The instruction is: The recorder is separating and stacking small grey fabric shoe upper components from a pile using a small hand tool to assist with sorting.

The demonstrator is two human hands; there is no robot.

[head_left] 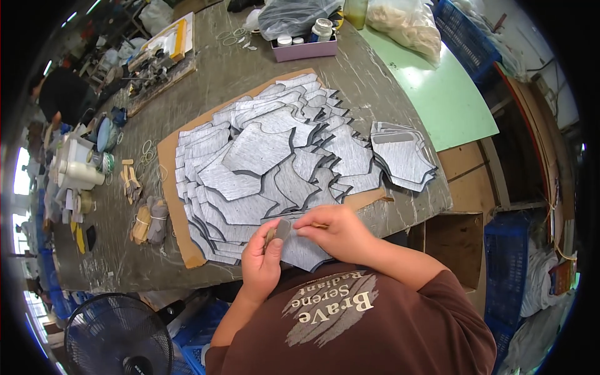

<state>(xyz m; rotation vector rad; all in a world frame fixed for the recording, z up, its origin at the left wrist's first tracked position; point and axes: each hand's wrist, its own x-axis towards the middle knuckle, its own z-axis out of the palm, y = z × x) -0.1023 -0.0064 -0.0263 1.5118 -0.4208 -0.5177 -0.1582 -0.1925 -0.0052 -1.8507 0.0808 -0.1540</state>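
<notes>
At the near edge of the worktable [119, 262], by the near side of the cardboard sheet [168, 172], both hands work close together. Left hand [258, 257] grasps a small grey piece [284, 229] between thumb and fingers; right hand [337, 232] pinches a small tan item [320, 225] (too small to tell what), fingertips just beside the piece. Step in hand, my judgement: close two-handed handling of that piece above a grey panel [304, 251]. Next move probably calls for a steady left hold plus fine right fingertip control. Piece looks flat, plain mid grey, rounded at the end, tilted up. Panel below: streaky pale grey face, pointed near end. Similar heaped panels [259, 150] cover most of the cardboard; another pile [400, 159] sits toward the table's right edge.
</notes>
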